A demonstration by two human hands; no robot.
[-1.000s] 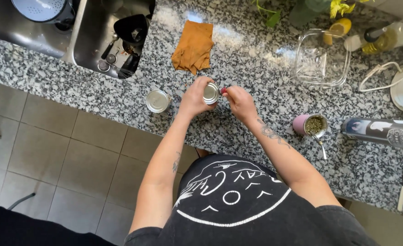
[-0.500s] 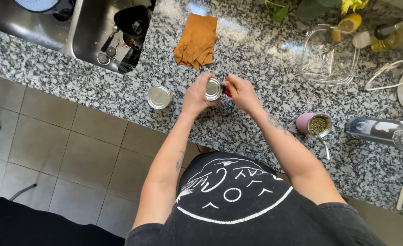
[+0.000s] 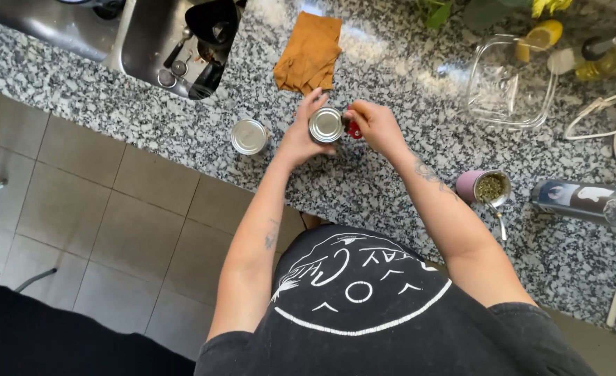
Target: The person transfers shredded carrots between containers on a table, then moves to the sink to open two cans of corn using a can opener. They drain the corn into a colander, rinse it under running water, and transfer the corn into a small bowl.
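1. The tin can (image 3: 326, 124) stands upright on the speckled granite tabletop (image 3: 391, 188), near its front edge, shiny lid facing up.
2. The left hand (image 3: 299, 134) wraps the can's side; its fingers are closed around the wall, clamped on the can to steady it.
3. The right hand (image 3: 374, 125) is closed on a small red-handled can opener (image 3: 353, 129), which sits against the can's right rim. Its fingers are pinched together on the tool.
4. Judged from this grip, the can is being opened. To do it well, the can should stay flat on the tabletop, the left hand holding low and firm, clear of the rim, while the opener bites squarely on the lip so it does not slip.
5. A second tin can (image 3: 249, 136) stands just left of the left hand, apart from it.
6. An orange cloth (image 3: 309, 52) lies just behind the hands; a sink (image 3: 147, 42) with utensils is at far left.
7. Well to the right are a clear glass dish (image 3: 510, 83) and a pink cup of green herb (image 3: 485, 186) with a metal straw.
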